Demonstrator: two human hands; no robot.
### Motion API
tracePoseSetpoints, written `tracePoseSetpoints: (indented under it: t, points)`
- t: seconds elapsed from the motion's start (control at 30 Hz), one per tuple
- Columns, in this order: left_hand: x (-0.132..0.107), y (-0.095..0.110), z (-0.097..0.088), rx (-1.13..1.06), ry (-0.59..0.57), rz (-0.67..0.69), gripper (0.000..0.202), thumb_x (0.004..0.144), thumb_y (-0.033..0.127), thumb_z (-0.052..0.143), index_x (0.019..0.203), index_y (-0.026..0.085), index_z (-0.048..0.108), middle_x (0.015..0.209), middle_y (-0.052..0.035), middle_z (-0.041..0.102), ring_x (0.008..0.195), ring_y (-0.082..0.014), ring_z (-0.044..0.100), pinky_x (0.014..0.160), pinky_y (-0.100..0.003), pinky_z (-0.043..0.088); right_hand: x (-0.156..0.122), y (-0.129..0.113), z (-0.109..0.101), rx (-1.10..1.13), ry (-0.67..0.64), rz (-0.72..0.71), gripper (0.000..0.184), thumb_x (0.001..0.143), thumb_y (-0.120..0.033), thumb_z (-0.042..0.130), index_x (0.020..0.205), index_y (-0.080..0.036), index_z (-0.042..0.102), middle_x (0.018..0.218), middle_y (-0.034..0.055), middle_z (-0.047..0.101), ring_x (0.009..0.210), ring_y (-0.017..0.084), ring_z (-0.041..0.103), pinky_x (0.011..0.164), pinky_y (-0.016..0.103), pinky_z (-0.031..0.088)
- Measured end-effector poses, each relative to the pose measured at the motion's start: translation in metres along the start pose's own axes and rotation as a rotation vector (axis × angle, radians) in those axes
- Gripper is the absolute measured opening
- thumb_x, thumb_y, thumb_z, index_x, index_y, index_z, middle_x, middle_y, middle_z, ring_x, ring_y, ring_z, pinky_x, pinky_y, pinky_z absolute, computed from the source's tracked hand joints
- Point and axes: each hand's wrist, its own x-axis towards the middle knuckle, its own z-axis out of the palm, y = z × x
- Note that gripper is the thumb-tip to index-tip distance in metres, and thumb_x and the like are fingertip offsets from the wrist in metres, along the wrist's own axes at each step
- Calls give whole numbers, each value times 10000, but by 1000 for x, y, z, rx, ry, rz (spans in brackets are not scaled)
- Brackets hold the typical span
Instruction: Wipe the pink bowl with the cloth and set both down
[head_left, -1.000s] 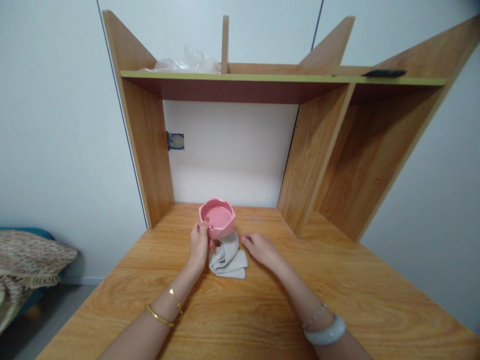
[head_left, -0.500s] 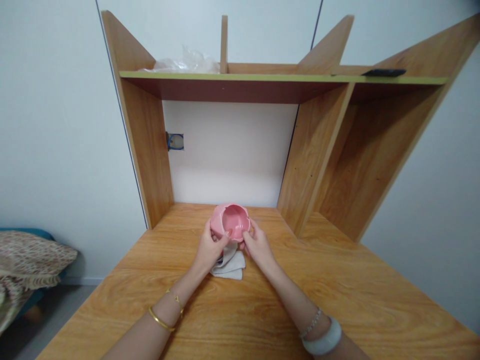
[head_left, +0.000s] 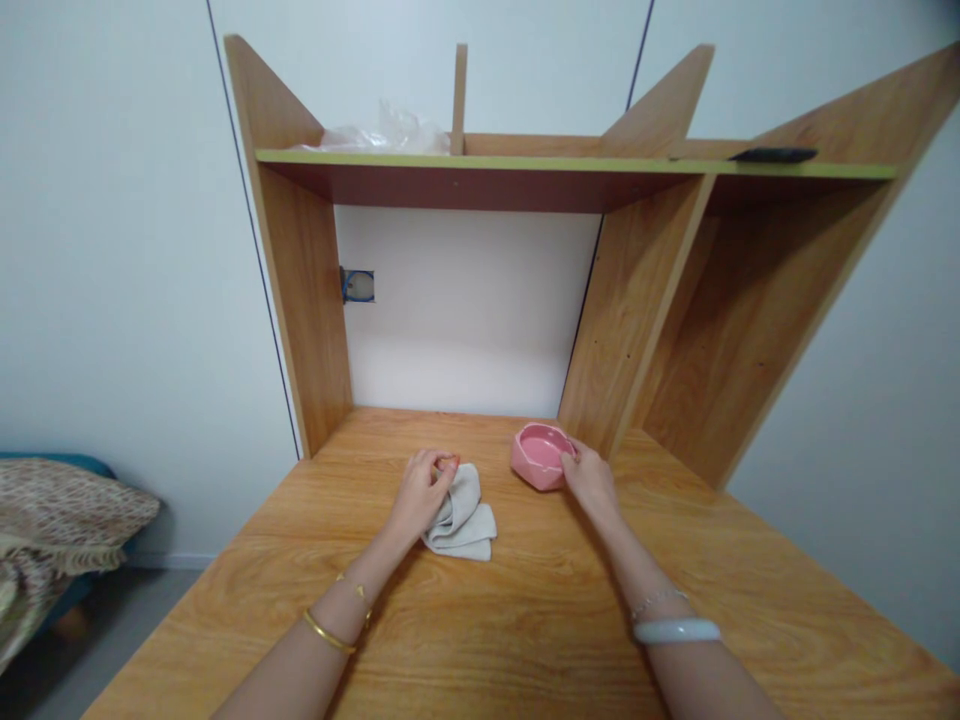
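My right hand grips the right rim of a pink faceted bowl, thumb inside and fingers outside. The bowl is upright with its opening upward, close to the desk surface; whether its base touches cannot be told. A folded light grey cloth lies on the desk to the left of it. Beside the cloth, partly over its left edge, is my left hand, with fingers loosely bent and nothing visible in them.
The wooden desk carries a hutch with a green-edged shelf. On that shelf are a clear plastic bag and a dark flat object. A wooden divider stands behind the bowl. A patterned cover shows at left.
My left hand has let go of the bowl and stays near the cloth. My right hand has carried the bowl rightward and lower, levelling it from its tilt. The cloth is more exposed.
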Motion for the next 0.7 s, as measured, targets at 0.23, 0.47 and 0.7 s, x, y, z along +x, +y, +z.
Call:
tracePoseSetpoints:
  t: [0.23, 0.47, 0.7]
  points:
    - [-1, -3, 1, 46, -20, 9, 207, 791, 313, 464, 837, 170, 606, 794, -39, 590, 801, -170, 526, 741, -296, 378, 9, 16, 1, -135, -9, 34, 387, 774, -206, 365, 1081, -141, 592, 976, 135, 649, 943, 235, 582, 742, 274, 412]
    - [-1, -9, 5, -46, -17, -77, 322, 779, 331, 484, 1049, 161, 529, 720, 2, 540, 686, -143, 515, 657, -261, 384, 13, 21, 0, -203, -15, 65, 376, 783, -226, 357, 1042, -126, 610, 942, 146, 657, 891, 246, 599, 688, 275, 414]
    - [0, -16, 8, -61, -28, -138, 350, 793, 330, 459, 1094, 155, 499, 687, 20, 508, 577, -113, 464, 584, -232, 365, 14, 23, 1, -241, -26, 84, 355, 785, -238, 364, 989, -129, 634, 923, 139, 663, 873, 238, 605, 656, 255, 406]
